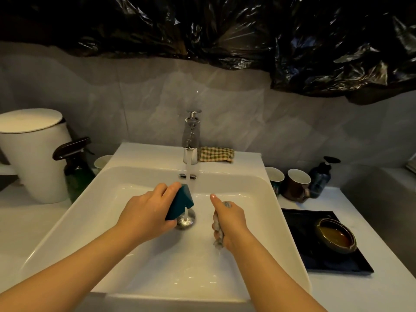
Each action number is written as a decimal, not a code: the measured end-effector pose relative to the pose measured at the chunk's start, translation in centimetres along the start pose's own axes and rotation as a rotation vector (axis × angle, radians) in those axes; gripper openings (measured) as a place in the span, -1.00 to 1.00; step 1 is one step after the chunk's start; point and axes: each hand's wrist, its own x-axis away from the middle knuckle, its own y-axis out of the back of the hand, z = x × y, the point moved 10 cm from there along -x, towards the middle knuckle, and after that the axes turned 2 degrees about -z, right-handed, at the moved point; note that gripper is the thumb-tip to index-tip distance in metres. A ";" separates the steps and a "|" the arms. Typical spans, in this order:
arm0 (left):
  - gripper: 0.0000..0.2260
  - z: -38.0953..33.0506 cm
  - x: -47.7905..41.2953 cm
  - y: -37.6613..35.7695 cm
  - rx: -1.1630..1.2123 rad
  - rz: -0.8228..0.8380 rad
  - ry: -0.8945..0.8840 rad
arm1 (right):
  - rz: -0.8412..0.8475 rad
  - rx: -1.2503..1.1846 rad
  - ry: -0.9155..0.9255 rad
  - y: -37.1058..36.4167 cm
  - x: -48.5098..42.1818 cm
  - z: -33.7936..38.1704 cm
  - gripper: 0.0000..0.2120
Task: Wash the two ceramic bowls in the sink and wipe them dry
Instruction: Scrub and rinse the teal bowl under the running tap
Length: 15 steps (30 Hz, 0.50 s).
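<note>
Left hand: over the middle of the sink, fingers and thumb clamped on a teal sponge.
Sponge: a block held on edge, long axis running from the palm up and away toward the faucet. Its far corner meets the water stream, and a notch is cut into its lower edge. Its near end is hidden behind the fingers.
Right hand: just right of the stream, apart from the left. The lower fingers are closed round a grey wad and the index finger is extended toward the back wall. The wad is pale and wet; what it is cannot be made out, as most of it sits inside the fist.
Drain: metal, directly under the stream, partly covered by the sponge.
Bowl: outside the sink, on the black tray on the counter to the right. It stands mouth up, with an olive rim and a brown inside. Only one is plainly seen; whether a second sits nested beneath it cannot be told.
Checked cloth: folded on the sink ledge, just right of the faucet base.
Two mugs: behind the tray, with a dark pump bottle beside them.
Spray bottle and white container: left of the sink, the container cut off at the frame edge.
</note>
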 end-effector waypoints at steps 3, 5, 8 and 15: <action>-0.33 -0.1 0.3 -0.8 -0.020 0.044 -0.011 | -0.058 0.044 -0.003 0.6 -0.2 -0.1 -0.58; -0.33 -0.2 0.5 -1.1 -0.008 0.035 -0.026 | -0.075 0.053 0.003 0.8 -0.1 -0.2 -0.58; -0.28 -0.6 0.9 -1.4 0.002 0.027 -0.118 | -0.098 0.074 0.023 1.2 -0.1 0.0 -0.60; -0.20 -2.8 1.4 -0.1 -0.142 -0.061 -0.298 | -0.116 0.168 0.100 1.8 0.7 0.9 -0.64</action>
